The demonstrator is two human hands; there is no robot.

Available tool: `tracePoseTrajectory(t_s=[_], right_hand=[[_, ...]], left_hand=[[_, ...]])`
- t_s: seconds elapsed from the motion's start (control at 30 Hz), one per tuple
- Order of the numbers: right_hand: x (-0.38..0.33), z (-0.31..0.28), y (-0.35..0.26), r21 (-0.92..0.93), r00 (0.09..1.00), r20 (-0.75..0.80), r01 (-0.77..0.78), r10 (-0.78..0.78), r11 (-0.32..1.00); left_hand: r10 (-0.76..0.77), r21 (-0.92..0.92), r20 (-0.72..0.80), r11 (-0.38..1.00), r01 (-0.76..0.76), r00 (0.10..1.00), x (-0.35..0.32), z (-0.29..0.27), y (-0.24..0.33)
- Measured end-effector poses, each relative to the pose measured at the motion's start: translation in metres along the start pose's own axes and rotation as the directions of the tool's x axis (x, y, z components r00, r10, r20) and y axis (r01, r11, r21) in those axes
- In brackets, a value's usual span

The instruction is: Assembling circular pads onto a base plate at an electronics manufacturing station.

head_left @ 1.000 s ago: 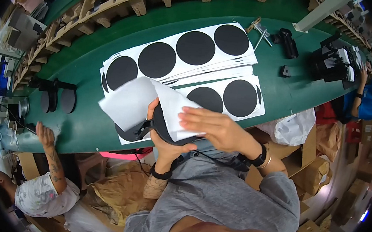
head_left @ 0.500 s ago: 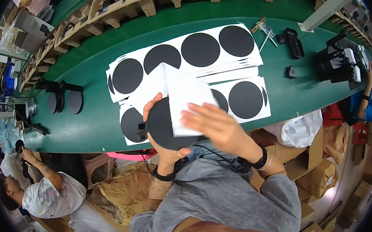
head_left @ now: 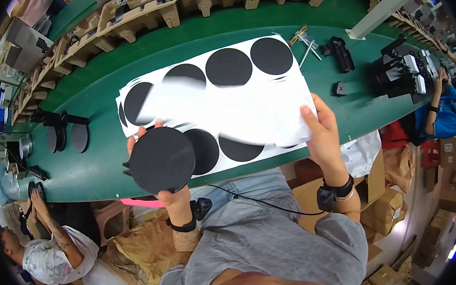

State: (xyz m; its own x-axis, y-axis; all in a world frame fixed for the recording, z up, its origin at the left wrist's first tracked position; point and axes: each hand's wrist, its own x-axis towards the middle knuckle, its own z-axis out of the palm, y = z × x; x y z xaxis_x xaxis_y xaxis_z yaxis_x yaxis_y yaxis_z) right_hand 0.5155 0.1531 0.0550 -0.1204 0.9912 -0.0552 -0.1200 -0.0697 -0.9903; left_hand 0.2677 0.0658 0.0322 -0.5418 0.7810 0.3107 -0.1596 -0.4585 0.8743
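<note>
My left hand [head_left: 177, 203] grips a round black disc [head_left: 163, 160] from beneath, its thumb and fingertips showing at the rim. A small dark part juts from the disc's left side. My right hand [head_left: 324, 138] pinches the right end of a white paper sheet [head_left: 252, 109] between thumb and fingers. Smeared by motion at its left end, this sheet lies over sheets of round black stickers [head_left: 229, 66] on the green table. More black circles [head_left: 203, 150] show along its near edge, partly covered.
Two dark stands with round bases [head_left: 80, 138] are at the left of the table [head_left: 95, 169]. Metal tools [head_left: 308, 47], a black handle [head_left: 342, 55] and a small black block [head_left: 340, 89] lie at the right. Cardboard trays [head_left: 136, 12] line the far edge. Co-workers sit on both sides.
My right hand has left the disc and moved right, now with the white sheet spread over the stickers. My left hand has carried the disc left, and its whole black face shows.
</note>
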Motion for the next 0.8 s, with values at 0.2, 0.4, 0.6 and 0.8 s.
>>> tracePoseTrajectory(t_s=[0.2, 0.4, 0.6, 0.8], right_hand=[[-0.003, -0.010, -0.001, -0.039, 0.996, 0.062, -0.059, 0.061, 0.998], [-0.011, -0.086, 0.024, -0.321, 0.958, -0.251, 0.050, -0.136, 0.946], [-0.036, -0.314, 0.069, -0.704, 0.195, -0.691, -0.397, -0.696, 0.588], [-0.061, -0.364, 0.245, -0.612, 0.373, -0.751, -0.705, -0.545, 0.360]], left_hand=[[0.244, -0.062, -0.059, 0.967, -0.247, 0.968, 0.003, 0.003, 0.022], [0.153, 0.089, -0.131, 0.986, -0.142, 0.980, 0.013, -0.001, 0.021], [0.140, 0.178, -0.118, 0.977, -0.118, 0.983, 0.018, -0.016, 0.008], [0.049, 0.142, -0.040, 0.989, -0.043, 0.998, 0.013, -0.005, -0.014]])
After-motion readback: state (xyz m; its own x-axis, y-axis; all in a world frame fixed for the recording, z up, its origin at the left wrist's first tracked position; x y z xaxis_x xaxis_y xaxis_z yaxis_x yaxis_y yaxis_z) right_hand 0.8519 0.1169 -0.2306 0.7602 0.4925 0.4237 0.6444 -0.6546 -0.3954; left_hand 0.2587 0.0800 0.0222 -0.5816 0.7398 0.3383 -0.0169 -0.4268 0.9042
